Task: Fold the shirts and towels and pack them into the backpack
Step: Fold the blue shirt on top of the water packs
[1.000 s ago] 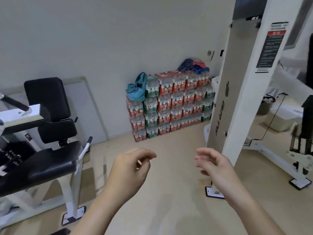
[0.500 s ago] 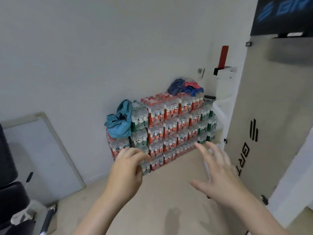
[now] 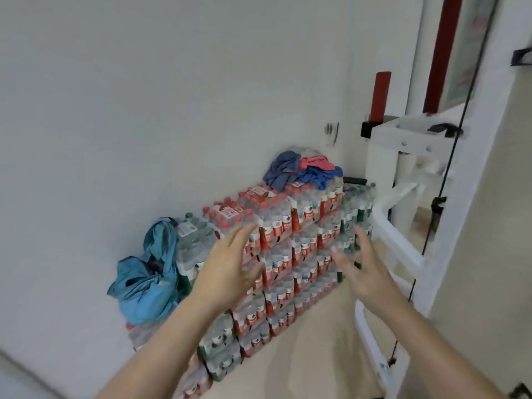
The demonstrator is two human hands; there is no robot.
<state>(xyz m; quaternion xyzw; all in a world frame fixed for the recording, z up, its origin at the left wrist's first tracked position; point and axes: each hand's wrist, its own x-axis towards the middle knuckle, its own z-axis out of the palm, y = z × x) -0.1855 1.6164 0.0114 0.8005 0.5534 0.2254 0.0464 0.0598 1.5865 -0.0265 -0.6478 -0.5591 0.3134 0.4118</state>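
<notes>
A crumpled heap of cloth, grey-blue, pink and blue, lies on top of the far end of a stack of bottled-water packs. A limp teal-blue backpack sags on the stack's near left end, against the wall. My left hand is raised in front of the stack with straight fingers, holding nothing. My right hand is raised beside it, fingers spread, also empty. Both hands are well short of the cloth and the backpack.
A white gym machine frame with a black cable and red pad stands close on the right, beside the stack. A plain white wall runs behind. Beige floor shows between the stack and the machine.
The view has come much closer to the water stack and the black bench has left the frame. Both hands have risen and their fingers have straightened from a loose curl.
</notes>
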